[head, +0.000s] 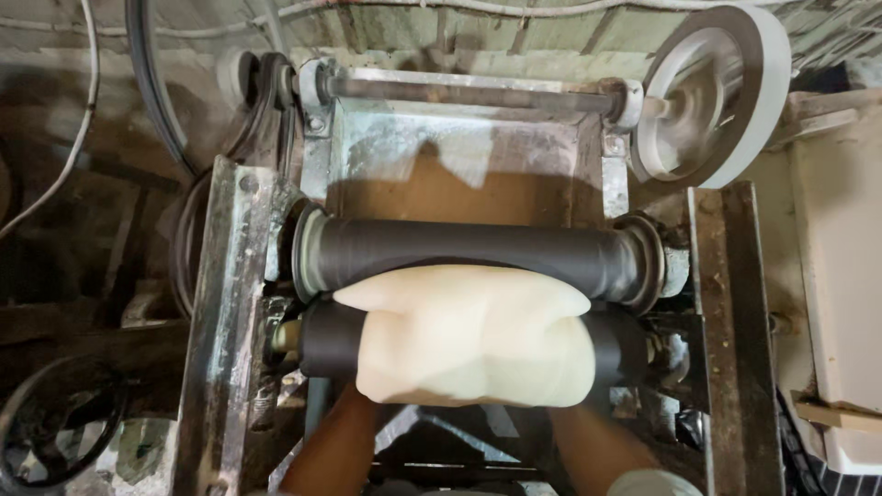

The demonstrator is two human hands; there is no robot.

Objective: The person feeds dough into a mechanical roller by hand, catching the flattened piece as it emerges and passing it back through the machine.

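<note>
The dough sheet looks soft, heavy and floppy; I support it from beneath, my grip hidden, so I cannot tell its state.

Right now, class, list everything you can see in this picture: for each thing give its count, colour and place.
Dough slab: one, pale cream, draped over the lower roller, its top edge at the gap between the rollers.
Rollers: two, dark grey, lying across the middle of the machine, one above the other in the picture.
Metal frame: grey, worn side plates left and right of the rollers.
Shaft: one, dark, across the top of the machine.
Flywheel: one, whitish grey, top right, blurred.
Belt pulley: one, dark, top left.
Cables: pale, far left.
Forearms: two, bottom centre, reaching up under the dough; both hands hidden behind it.
</note>
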